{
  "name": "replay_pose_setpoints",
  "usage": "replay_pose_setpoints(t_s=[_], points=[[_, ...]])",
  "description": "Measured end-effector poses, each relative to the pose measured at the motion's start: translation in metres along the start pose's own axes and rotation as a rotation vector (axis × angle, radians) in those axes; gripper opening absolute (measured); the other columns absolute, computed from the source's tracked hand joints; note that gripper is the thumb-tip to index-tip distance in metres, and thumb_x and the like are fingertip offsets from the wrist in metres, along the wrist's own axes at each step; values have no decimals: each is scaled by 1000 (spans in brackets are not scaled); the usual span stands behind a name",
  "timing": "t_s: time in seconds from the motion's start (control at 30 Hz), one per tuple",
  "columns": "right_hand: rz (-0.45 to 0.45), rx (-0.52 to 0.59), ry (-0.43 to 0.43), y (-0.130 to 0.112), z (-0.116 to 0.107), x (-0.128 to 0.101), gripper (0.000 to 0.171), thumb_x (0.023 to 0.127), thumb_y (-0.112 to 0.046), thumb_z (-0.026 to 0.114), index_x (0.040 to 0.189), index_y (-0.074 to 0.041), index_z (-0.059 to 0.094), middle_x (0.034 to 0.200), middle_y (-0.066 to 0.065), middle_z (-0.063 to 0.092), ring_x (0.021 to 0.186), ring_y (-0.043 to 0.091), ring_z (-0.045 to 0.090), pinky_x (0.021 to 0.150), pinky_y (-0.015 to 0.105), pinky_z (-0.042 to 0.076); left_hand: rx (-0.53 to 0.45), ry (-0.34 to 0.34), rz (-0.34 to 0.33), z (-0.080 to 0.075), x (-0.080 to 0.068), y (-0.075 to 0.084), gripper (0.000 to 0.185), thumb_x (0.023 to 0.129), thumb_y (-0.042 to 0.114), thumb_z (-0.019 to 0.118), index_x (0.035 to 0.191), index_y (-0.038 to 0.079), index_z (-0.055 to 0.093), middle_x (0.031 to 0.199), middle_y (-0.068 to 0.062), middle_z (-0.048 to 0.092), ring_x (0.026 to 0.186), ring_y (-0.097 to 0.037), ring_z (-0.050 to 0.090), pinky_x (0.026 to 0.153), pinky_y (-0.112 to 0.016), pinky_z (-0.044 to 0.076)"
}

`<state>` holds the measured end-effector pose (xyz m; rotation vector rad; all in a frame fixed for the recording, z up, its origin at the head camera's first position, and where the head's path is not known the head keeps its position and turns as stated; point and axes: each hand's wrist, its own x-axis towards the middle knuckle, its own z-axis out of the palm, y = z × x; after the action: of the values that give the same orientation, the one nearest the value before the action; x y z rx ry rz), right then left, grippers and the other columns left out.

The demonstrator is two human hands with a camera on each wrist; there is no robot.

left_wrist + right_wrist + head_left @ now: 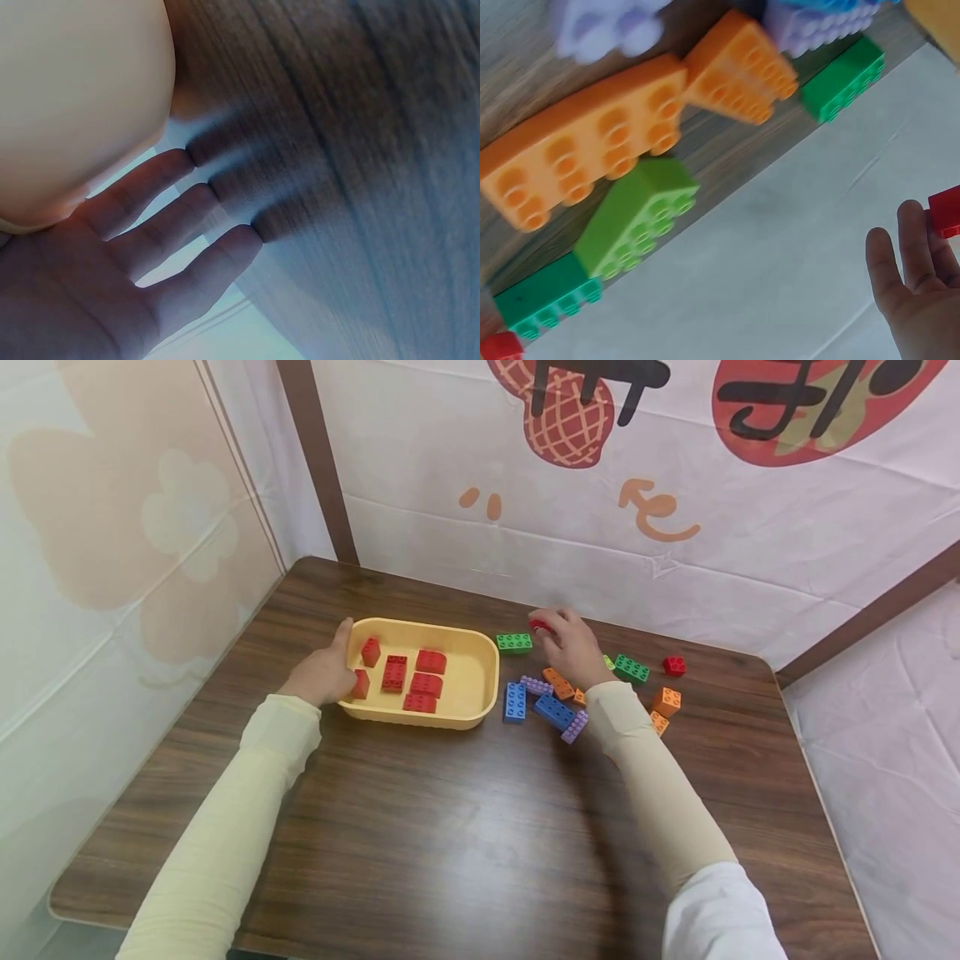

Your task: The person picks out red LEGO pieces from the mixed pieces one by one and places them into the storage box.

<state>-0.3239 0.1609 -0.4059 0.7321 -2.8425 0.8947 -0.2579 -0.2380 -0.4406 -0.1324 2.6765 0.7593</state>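
A pale yellow tray [472, 722] holds several red bricks [394, 673]. At its left end my left hand [318, 672] grips the wall, with the index finger along the rim. In the left wrist view, three fingers [210, 262] stretch out under the tray's outer side [82, 90]; the thumb is hidden there. My right hand [573, 647] pinches a red brick [540, 626] above the loose bricks, to the right of the tray. The right wrist view catches that red brick at its right edge, against the hand's fingertips [911, 214].
Loose bricks lie right of the tray: a green one [513, 644], a blue one [514, 702], an orange one [666, 702], a purple one [575, 727] and a red one [674, 666]. A printed cloth wall [420, 552] borders the dark wooden table [450, 827] at the back.
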Motion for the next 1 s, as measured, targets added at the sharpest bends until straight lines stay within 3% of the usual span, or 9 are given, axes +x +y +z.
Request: replay_pose_setpoints(t_s=[0.6, 0.87, 1.0], points=[[-174, -40, -74, -47, 39, 16, 35, 96, -9, 69, 131, -16, 67, 114, 7, 55, 94, 22, 55, 81, 37, 50, -1, -3, -12, -2, -4, 0, 98, 92, 14, 54, 161, 16, -15, 113, -32, 57, 87, -39, 58, 77, -52, 46], [-226, -109, -152, -63, 55, 24, 30, 95, -6, 67, 124, -12, 71, 111, 9, 57, 94, 23, 57, 84, 36, 50, -12, -16, -27, -2, -3, 1, 98, 94, 15, 55, 160, 18, -17, 111, -30, 57, 85, -39, 57, 77, -51, 45], [-220, -172, -200, -68, 61, 28, 30, 97, -7, 63, 125, -12, 71, 113, 8, 60, 102, 23, 57, 98, 42, 43, -10, -3, -13, -1, -2, 1, 98, 93, 16, 56, 161, 17, -15, 107, -29, 59, 84, -39, 58, 76, -51, 46]])
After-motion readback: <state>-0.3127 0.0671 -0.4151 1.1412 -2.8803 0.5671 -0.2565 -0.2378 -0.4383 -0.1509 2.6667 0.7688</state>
